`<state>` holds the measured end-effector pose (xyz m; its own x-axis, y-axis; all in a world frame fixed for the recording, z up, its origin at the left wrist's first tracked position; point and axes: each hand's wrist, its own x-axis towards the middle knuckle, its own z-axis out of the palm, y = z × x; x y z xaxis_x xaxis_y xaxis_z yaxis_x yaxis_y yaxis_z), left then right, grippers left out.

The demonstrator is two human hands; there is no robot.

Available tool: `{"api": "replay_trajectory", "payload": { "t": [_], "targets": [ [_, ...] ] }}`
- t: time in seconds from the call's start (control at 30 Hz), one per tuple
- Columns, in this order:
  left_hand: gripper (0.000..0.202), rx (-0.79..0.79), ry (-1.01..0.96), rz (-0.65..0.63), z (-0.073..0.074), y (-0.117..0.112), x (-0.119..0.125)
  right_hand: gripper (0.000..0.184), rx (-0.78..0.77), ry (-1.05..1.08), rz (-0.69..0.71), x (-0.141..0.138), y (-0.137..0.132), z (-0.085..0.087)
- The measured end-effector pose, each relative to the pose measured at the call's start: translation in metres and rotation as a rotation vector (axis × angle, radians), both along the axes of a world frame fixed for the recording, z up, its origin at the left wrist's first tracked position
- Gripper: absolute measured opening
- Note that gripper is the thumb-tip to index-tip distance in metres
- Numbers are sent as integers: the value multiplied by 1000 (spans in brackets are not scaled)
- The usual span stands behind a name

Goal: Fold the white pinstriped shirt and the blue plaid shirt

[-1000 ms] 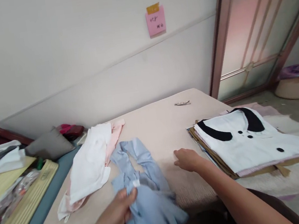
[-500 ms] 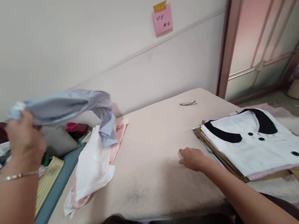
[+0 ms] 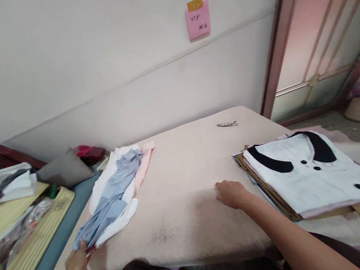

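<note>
A light blue cloth piece (image 3: 111, 198) lies stretched over a white piece (image 3: 123, 210) and a pink piece (image 3: 144, 167) at the left of the beige padded table (image 3: 188, 174). My left hand (image 3: 76, 268) pinches the blue cloth's near end at the table's front left edge. Resting knuckles-up on the table's middle, my right hand (image 3: 230, 192) has its fingers curled and holds nothing. It sits just left of a stack topped by a white garment with a black collar (image 3: 312, 170).
A small metal clip (image 3: 227, 124) lies at the table's far edge. Left of the table are a grey cushion (image 3: 64, 169), yellow ribbed sheets (image 3: 28, 245) and piled fabric. A pink note (image 3: 197, 16) hangs on the wall. A sliding door (image 3: 319, 30) stands at the right.
My left hand carried the blue cloth from the table front up and to the left, then laid it down along the white and pink pile. My right hand stayed put.
</note>
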<state>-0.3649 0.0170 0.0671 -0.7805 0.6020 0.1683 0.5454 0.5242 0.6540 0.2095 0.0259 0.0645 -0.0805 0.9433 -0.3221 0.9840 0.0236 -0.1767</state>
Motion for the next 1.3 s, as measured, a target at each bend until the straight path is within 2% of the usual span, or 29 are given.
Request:
{"api": "replay_trajectory", "payload": {
  "t": [0.07, 0.13, 0.23, 0.3, 0.4, 0.5, 0.57, 0.63, 0.7, 0.77, 0.8, 0.87, 0.93, 1.03, 1.2, 1.3],
  "targets": [
    [40, -104, 32, 76, 10, -3, -1, 34, 7, 5, 3, -1, 0, -1],
    [52, -114, 220, 66, 20, -2, 8, 34, 9, 8, 1, -2, 0, -1],
    [58, -28, 519, -197, 28, 15, 46, 33, -2, 9, -8, -3, -1, 2],
    [55, -3, 542, -420, 25, 33, 88, 32, -9, 13, -16, -5, -1, 4],
    [44, 51, 512, -685, 8, 58, 167, 32, -13, 21, -35, -4, 0, 5],
    [23, 68, 483, -930, -21, 65, 240, 34, 11, 34, -57, 3, -1, 8],
    [19, 5, 456, -1059, -43, 62, 275, 38, 51, 31, -89, 16, -1, 14],
    [19, -76, 422, -1158, -62, 58, 296, 40, 138, 35, -167, 39, 2, 20],
    [19, -132, 380, -1245, -75, 57, 305, 38, 268, 42, -325, 72, 8, 25],
    [19, -167, 362, -1311, -79, 58, 306, 36, 359, -1, -537, 111, 18, 28],
    [20, -180, 368, -1320, -79, 60, 305, 35, 359, -57, -635, 131, 23, 28],
    [22, -212, 384, -1313, -74, 63, 300, 37, 315, -160, -723, 165, 35, 26],
    [23, -229, 380, -1299, -68, 65, 297, 36, 258, -227, -713, 190, 44, 24],
    [22, -234, 351, -1285, -62, 65, 297, 33, 201, -311, -636, 209, 50, 24],
    [19, -287, 413, -1303, -58, 60, 307, 35, 178, -426, -525, 209, 39, 34],
    [19, -341, 457, -1327, -50, 54, 312, 28, 89, -465, -477, 201, 24, 49]
  ]
}}
